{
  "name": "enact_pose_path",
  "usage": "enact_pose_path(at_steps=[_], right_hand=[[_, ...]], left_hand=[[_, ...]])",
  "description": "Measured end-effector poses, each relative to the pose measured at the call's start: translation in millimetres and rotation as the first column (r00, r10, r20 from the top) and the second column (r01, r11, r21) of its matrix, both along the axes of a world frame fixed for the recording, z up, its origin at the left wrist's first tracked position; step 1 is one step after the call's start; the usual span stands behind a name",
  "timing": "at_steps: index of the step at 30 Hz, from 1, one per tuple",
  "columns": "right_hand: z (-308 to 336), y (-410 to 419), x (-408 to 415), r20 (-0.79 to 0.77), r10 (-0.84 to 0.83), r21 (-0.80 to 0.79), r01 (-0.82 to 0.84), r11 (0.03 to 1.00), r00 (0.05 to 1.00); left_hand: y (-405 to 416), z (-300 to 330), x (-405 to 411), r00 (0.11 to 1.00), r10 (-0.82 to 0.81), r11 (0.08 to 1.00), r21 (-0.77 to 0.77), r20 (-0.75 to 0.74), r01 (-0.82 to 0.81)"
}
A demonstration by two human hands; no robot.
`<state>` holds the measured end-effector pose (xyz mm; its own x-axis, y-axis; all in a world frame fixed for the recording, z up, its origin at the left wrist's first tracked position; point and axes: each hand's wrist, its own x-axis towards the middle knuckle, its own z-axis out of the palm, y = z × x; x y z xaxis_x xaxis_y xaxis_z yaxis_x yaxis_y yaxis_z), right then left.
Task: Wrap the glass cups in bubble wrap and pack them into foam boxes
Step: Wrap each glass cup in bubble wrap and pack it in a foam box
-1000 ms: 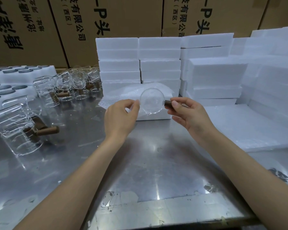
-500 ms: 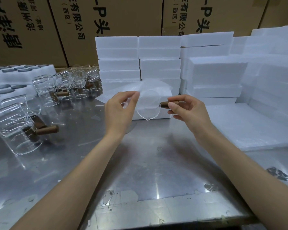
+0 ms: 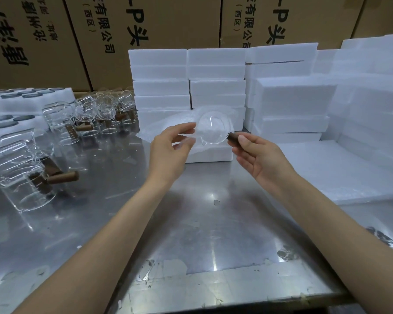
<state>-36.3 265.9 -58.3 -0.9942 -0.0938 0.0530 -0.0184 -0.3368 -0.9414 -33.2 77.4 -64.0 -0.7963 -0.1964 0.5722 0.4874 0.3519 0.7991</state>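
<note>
While right hand pinches the glass cup handle, cup tipped back round-on — left hand fingers loosely curled beside it.

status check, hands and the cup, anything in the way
Right hand pinching glass cup by its wooden handle. Left hand fingers at cup's rim. Cup unwrapped, held above table. Nothing blocking.

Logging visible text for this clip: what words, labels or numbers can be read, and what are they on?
"有限公司" and "(西区)": brown cardboard carton behind the white foam boxes.
"-P头": same carton; again on the next carton.
Large characters on the far-left carton: cropped, not surely readable.
Glass cups, foam boxes: no text.
</note>
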Motion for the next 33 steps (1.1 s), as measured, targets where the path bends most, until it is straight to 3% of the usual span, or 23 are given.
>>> enact_pose_path(at_steps=[6, 10, 15, 19, 22, 26, 30, 33], right_hand=[[-1.4, -3.7, 2.9, -0.107, -0.087, 0.112, 0.099, 0.989, 0.990], [-0.2, -8.3, 3.3, -0.347, -0.252, 0.219, 0.339, 0.915, 0.904], [-1.9, -14.9, 6.6, -0.467, -0.247, 0.231, 0.387, 0.893, 0.849], [-6.4, -25.5, 11.2, -0.473, -0.192, 0.218, 0.325, 0.920, 0.860], [-10.9, -32.0, 12.8, -0.450, -0.187, 0.206, 0.305, 0.930, 0.873], [-11.9, -30.1, 9.0, -0.294, -0.198, 0.116, 0.241, 0.964, 0.935], [-5.9, -18.4, 1.2, -0.068, -0.195, -0.046, 0.192, 0.980, 0.978], [-1.1, -14.9, -0.6, -0.004, -0.129, -0.129, 0.127, 0.983, 0.992]], left_hand=[[4.6, 10.2, 7.0, 0.996, 0.008, 0.990, 0.144, -0.086, 0.005], [13.1, 10.9, 13.4, 0.979, -0.030, 0.999, 0.023, -0.200, 0.035], [20.9, 8.4, 18.1, 0.940, -0.013, 0.994, -0.109, -0.342, -0.026], [26.7, 6.7, 19.2, 0.897, -0.046, 0.976, -0.212, -0.440, -0.054], [34.7, 3.9, 24.0, 0.865, -0.160, 0.941, -0.339, -0.476, -0.012], [37.4, 3.1, 25.9, 0.816, -0.186, 0.860, -0.492, -0.548, -0.134], [19.7, 14.1, 17.6, 0.801, 0.072, 0.924, -0.263, -0.594, -0.278], [0.0, 11.6, 10.8, 0.916, 0.189, 0.978, -0.020, -0.353, -0.209]])
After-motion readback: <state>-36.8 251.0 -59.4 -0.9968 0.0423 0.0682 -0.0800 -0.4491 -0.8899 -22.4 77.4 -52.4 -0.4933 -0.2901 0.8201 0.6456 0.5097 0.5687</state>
